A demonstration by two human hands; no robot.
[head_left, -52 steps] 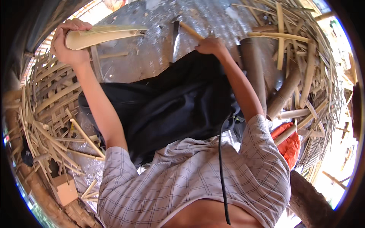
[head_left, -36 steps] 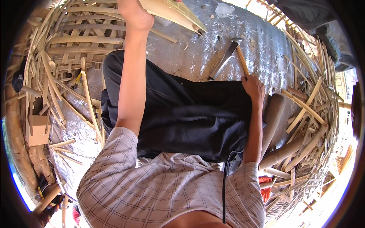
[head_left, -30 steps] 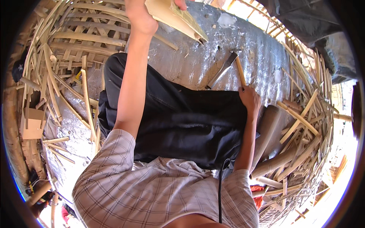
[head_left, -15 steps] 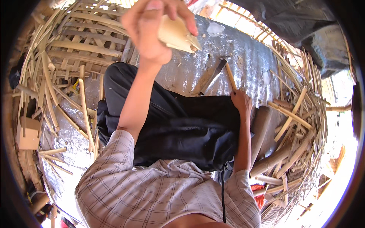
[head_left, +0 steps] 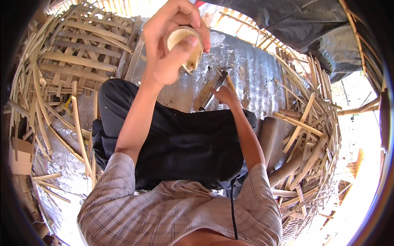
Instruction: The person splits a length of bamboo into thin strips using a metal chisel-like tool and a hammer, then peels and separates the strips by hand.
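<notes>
Raised at the top of the view, my left hand (head_left: 174, 45) grips a pale, hollow piece of bamboo (head_left: 177, 36). Its open end faces up, with my thumb across the opening and fingers around the wall. My right hand (head_left: 226, 96) is low over the floor just past my right knee. Its finger and thumb are apart at the side of a dark, long-bladed knife (head_left: 222, 78); whether they touch it is hard to see. Beside the knife lies a short wooden stick or handle (head_left: 231, 83), partly hidden by that hand.
A grey metal sheet (head_left: 254, 69) covers the floor ahead. Woven bamboo slats (head_left: 78, 63) stand at left, near a cardboard box (head_left: 21, 156). Split bamboo strips (head_left: 314, 151) pile up on the right, beside a thick bamboo tube (head_left: 269, 133). Black plastic sheeting (head_left: 295, 24) hangs at upper right.
My right hand has let go of the wooden stick and moved left to the knife. My left hand has turned the bamboo piece so its hollow end shows, shifting slightly right and nearer.
</notes>
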